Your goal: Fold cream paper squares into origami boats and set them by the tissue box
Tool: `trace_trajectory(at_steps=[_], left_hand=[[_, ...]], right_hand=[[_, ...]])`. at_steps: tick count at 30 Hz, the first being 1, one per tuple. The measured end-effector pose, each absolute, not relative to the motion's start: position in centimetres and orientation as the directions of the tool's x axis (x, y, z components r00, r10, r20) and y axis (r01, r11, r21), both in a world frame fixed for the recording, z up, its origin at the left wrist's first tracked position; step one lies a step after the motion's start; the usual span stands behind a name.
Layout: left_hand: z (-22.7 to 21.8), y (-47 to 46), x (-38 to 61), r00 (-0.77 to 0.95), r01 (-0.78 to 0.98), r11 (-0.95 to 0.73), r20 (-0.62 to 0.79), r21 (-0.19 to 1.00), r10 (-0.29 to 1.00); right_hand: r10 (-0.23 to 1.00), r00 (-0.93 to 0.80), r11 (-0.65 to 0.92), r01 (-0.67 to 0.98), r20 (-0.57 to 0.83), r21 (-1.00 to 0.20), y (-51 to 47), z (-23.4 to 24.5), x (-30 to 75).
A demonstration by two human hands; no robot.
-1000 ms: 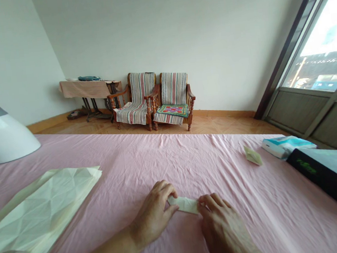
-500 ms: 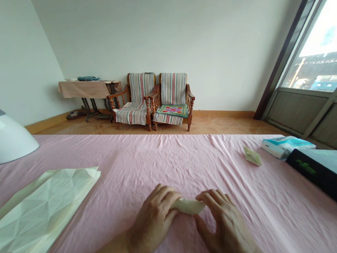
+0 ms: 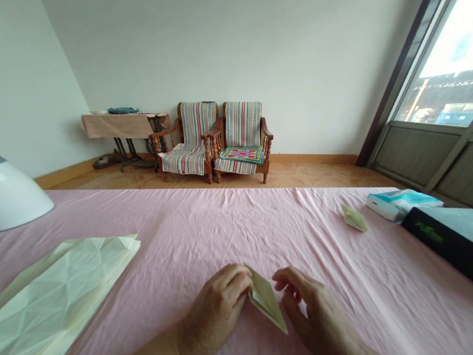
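Note:
A small folded piece of pale green-yellow paper (image 3: 267, 300) is pinched at its left side by my left hand (image 3: 220, 299). It stands tilted above the pink cloth, a long diamond shape with one point toward me. My right hand (image 3: 315, 311) is just to its right, apart from the paper, with fingers bent, thumb and fingertips apart and nothing between them. Farther off to the right lies another small folded paper (image 3: 354, 218) of the same colour. On the left rests a stack of creased pale sheets (image 3: 66, 294).
The pink cloth (image 3: 173, 224) covers the surface before me. A white rounded object (image 3: 7, 192) stands at far left. A blue-and-white packet (image 3: 405, 202) and a black-sided box (image 3: 454, 255) lie at right. Beyond are two wooden armchairs (image 3: 239, 126) and a cloth-covered table (image 3: 119, 124).
The folded paper has turned from lying lengthwise between both hands to a slanted position in my left hand. My right hand has let go of its right end.

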State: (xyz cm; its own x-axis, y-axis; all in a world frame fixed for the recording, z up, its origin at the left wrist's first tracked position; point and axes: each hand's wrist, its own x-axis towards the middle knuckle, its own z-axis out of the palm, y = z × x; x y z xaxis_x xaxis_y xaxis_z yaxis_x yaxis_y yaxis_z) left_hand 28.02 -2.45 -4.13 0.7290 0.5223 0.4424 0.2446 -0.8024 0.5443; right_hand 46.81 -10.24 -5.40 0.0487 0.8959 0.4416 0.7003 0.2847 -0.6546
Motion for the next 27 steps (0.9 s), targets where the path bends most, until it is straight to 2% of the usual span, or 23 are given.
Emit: trace_trajectory(at_steps=[4,9,14,21,27], left_hand=[[-4.00,-2.47,27.95,0.720,0.211,-0.790,0.455,0.576,0.524],[-4.11,-2.34,27.95,0.718,0.172,-0.798,0.481,0.578,0.503],[-4.33,-2.12,27.90,0.711,0.216,-0.827,0.497,0.519,0.498],[-4.24,-2.29,27.71,0.739,0.199,-0.841,0.486,0.503,0.466],[-4.09,-2.16,28.03,0.800,0.218,-0.870,0.430,0.443,0.419]], right_hand=[[0.899,-0.047,0.343,0.694,0.435,-0.633,-10.15,-5.97,46.76],[0.894,-0.129,0.358,0.783,0.429,-0.508,-10.43,-5.58,46.49],[0.913,-0.068,0.295,0.793,0.403,-0.533,-10.35,-5.85,46.57],[0.938,-0.029,0.229,0.799,0.345,-0.556,-10.35,-5.83,46.73],[0.952,-0.010,0.194,0.793,0.306,-0.578,-10.21,-5.74,46.89]])
